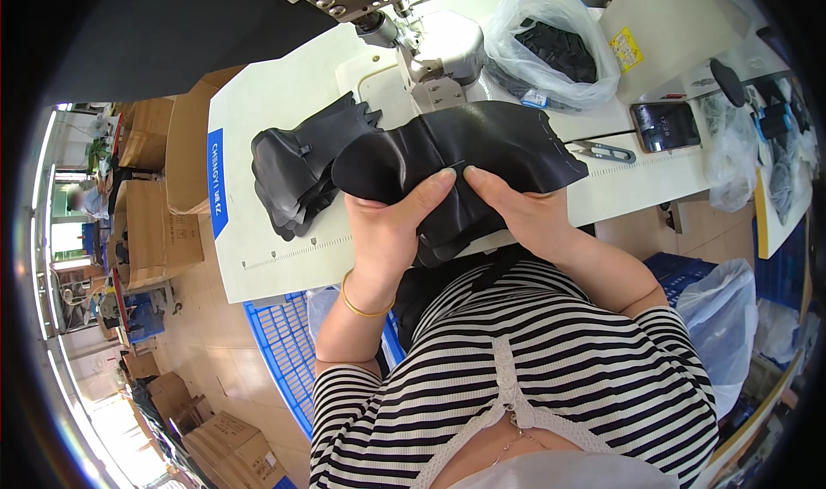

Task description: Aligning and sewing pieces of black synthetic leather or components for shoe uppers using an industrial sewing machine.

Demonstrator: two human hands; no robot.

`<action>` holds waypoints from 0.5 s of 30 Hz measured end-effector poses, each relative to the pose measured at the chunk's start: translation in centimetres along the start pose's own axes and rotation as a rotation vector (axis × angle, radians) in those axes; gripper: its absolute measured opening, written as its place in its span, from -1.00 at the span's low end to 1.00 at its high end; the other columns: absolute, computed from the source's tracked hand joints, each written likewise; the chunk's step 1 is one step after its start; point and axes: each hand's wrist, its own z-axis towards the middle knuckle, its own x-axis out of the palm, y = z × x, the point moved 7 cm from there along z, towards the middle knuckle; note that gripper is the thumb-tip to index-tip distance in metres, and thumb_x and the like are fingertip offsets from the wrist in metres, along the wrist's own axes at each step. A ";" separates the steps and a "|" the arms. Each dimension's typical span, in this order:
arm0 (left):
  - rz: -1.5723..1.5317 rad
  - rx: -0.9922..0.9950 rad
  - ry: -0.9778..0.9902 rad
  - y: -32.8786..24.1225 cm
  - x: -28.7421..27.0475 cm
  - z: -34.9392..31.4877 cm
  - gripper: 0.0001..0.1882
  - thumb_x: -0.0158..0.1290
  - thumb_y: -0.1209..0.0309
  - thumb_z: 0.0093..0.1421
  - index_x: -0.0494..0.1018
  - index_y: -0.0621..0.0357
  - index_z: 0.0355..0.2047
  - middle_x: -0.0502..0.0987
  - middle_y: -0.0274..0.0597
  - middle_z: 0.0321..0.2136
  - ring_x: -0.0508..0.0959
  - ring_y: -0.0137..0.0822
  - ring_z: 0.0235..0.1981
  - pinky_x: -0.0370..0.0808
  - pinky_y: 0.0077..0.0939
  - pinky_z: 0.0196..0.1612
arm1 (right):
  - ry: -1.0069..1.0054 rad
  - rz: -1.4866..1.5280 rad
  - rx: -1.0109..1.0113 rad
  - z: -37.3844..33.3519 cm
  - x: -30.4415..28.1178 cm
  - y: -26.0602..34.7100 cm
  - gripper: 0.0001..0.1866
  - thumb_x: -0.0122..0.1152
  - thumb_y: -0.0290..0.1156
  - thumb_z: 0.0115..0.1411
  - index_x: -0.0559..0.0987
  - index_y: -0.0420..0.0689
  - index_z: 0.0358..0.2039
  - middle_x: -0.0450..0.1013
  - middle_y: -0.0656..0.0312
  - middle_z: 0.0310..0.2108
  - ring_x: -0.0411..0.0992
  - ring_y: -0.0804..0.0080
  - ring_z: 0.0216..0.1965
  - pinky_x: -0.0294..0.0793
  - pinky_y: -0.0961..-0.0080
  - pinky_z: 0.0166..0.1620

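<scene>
The fingers of the left hand (387,227) and right hand (532,221) grasped a black leather-like piece (508,141), both thumbs pressing near its middle, over the table (249,270) before the sewing machine (443,55); a stack of black pieces (292,166) lay left, thread snips (609,152) right

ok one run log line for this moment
left hand: holds black piece; right hand: holds it too; black stack: on white table
</scene>
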 end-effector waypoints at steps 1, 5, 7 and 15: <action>0.000 -0.002 -0.001 0.1 0.0 0.0 -0.72 0.15 0.74 -0.03 0.49 0.32 -0.26 0.57 -0.20 -0.33 0.56 -0.45 -0.33 0.50 -0.59 -0.20 | 0.004 -0.017 -0.003 -0.1 -0.1 -0.1 -0.72 0.16 -0.67 0.11 0.47 -0.30 -0.12 0.47 0.22 -0.22 0.44 0.57 -0.22 0.47 0.61 -0.12; -0.025 -0.034 0.011 0.2 0.2 0.3 -0.70 0.13 0.76 -0.04 0.49 0.33 -0.24 0.57 -0.18 -0.33 0.57 -0.42 -0.32 0.52 -0.55 -0.21 | -0.016 -0.006 -0.026 0.2 -0.2 -0.1 -0.75 0.20 -0.64 0.11 0.49 -0.29 -0.16 0.49 0.26 -0.27 0.43 0.65 -0.28 0.47 0.67 -0.20; -0.008 -0.030 0.019 -0.4 0.2 0.2 -0.69 0.12 0.77 -0.04 0.48 0.33 -0.24 0.57 -0.18 -0.33 0.57 -0.41 -0.32 0.53 -0.54 -0.21 | -0.019 0.019 -0.023 0.2 0.1 0.4 -0.75 0.20 -0.65 0.11 0.49 -0.29 -0.17 0.49 0.27 -0.27 0.43 0.65 -0.28 0.46 0.67 -0.19; -0.112 -0.082 -0.005 -1.3 -0.2 2.3 -0.69 0.11 0.77 -0.05 0.49 0.36 -0.24 0.57 -0.11 -0.33 0.59 -0.35 -0.35 0.56 -0.52 -0.23 | -0.234 0.020 0.153 2.2 -1.3 1.5 -0.80 0.14 -0.33 0.22 0.52 -0.20 -0.24 0.48 0.34 -0.43 0.38 0.74 -0.55 0.30 0.79 -0.65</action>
